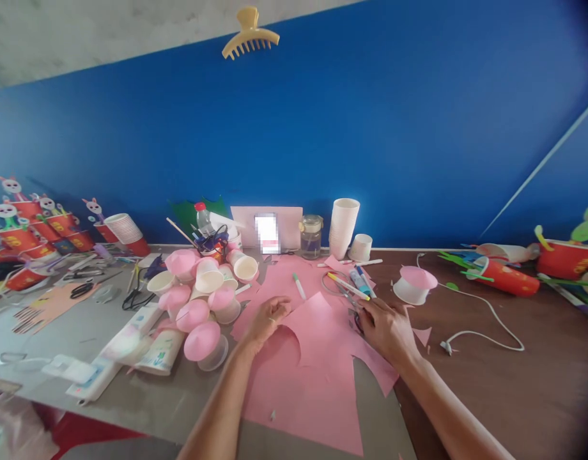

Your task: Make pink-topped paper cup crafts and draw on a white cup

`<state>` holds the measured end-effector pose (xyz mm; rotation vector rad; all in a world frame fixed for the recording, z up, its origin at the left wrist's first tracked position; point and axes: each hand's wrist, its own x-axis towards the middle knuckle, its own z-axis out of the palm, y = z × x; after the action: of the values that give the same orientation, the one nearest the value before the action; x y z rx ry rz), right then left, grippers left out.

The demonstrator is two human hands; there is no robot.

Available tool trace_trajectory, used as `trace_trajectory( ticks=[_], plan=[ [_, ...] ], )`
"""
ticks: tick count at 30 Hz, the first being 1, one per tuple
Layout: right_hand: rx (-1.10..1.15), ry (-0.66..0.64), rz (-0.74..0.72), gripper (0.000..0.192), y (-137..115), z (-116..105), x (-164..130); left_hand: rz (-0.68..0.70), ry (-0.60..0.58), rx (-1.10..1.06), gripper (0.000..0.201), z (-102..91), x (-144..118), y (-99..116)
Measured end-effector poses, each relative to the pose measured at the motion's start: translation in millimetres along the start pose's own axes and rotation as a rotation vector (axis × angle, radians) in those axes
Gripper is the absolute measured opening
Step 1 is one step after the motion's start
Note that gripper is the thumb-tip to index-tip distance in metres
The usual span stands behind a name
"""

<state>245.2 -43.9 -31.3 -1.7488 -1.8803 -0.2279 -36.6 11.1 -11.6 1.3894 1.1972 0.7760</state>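
- Left hand resting on pink paper sheet, fingers loosely curled, gripping nothing
- Right hand lying at the sheet's right edge, fingers closing over a small dark object, too hidden to identify
- Markers lying just beyond, pink-topped cups clustering left

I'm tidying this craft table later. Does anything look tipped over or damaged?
Yes. A red cup lies on its side at the right. The pink paper under the left hand and right hand has curved pieces cut out of it.
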Motion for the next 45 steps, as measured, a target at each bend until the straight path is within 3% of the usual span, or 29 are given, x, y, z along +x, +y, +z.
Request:
trace_trajectory(
  ticks=[3, 6, 10, 17, 21, 26, 30, 36, 40, 45],
  plan=[
    [0.150, 0.030, -0.124, 0.022, -9, 3, -3, 0.018, -0.038, 0.121, 0.044, 0.1, 2, -3],
    [0.208, -0.052, -0.228, 0.024, -19, 9, -7, 0.022, -0.104, 0.150, 0.045, -1.3, 2, -5],
    [0.197, -0.147, -0.250, 0.030, -29, 11, -10, 0.056, -0.168, 0.217, 0.044, -4.1, 5, -9],
    [0.385, -0.170, -0.248, 0.022, -33, 7, -11, 0.374, 0.137, 0.617, 0.035, -1.1, 13, -19],
    [0.519, -0.044, -0.194, 0.016, -33, 10, -13, 0.509, 0.168, 0.765, 0.034, 3.5, 13, -20],
    [0.505, 0.081, -0.165, 0.016, -31, 10, -11, 0.491, 0.141, 0.727, 0.033, 10.3, 13, -21],
    [0.490, 0.066, -0.146, 0.017, -29, 12, -10, 0.439, 0.183, 0.674, 0.030, 14.1, 14, -24],
    [0.503, 0.062, -0.153, 0.018, -28, 16, -12, 0.482, 0.067, 0.692, 0.031, 20.3, 11, -22],
    [0.464, -0.016, -0.245, 0.024, -39, 18, -14, 0.490, 0.040, 0.714, 0.030, 22.9, 9, -20],
    [0.286, -0.314, -0.298, 0.025, -52, 14, -16, 0.498, 0.041, 0.654, 0.034, 23.2, 10, -23]
  ],
)
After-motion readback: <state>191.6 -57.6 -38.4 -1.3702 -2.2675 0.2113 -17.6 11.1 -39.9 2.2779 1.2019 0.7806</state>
